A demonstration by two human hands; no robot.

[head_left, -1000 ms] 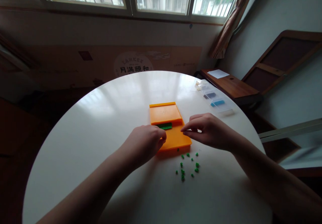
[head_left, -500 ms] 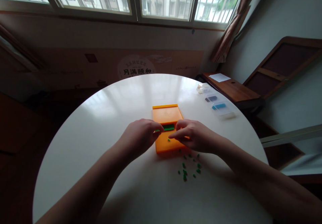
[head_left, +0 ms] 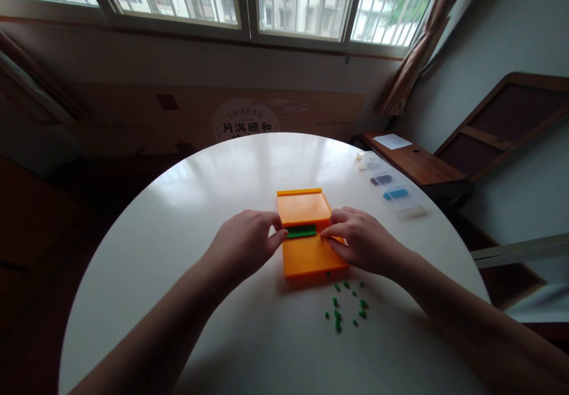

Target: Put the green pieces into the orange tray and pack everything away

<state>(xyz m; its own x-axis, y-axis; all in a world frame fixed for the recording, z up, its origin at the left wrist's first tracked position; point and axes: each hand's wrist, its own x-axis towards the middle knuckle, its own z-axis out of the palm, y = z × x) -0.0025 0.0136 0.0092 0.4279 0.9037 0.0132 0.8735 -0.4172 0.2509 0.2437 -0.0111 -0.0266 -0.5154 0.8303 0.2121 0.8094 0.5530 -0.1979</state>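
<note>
An open orange plastic case [head_left: 311, 259] lies on the white table, with a row of small green blocks [head_left: 302, 231] set along its middle. My left hand [head_left: 246, 238] is closed at the case's left edge, its thumb and forefinger gripping beside the left end of the green row. My right hand [head_left: 364, 238] is over the case's right side, with its fingertips drawn together just right of the row. A tiny green block [head_left: 321, 237] shows faintly at those fingertips. Several loose green pieces [head_left: 338, 316] are scattered on the table in front of the case.
Clear plastic packs with blue pieces [head_left: 395, 194] and dark pieces [head_left: 381, 180] lie at the table's back right. Beyond the round white table [head_left: 151, 235] stands a wooden chair or bench [head_left: 418, 161] with a paper [head_left: 393, 141] on it.
The small green block that lay on the case's near panel is gone from there. My right fingertips have moved up beside the green row. The whole view has shifted slightly.
</note>
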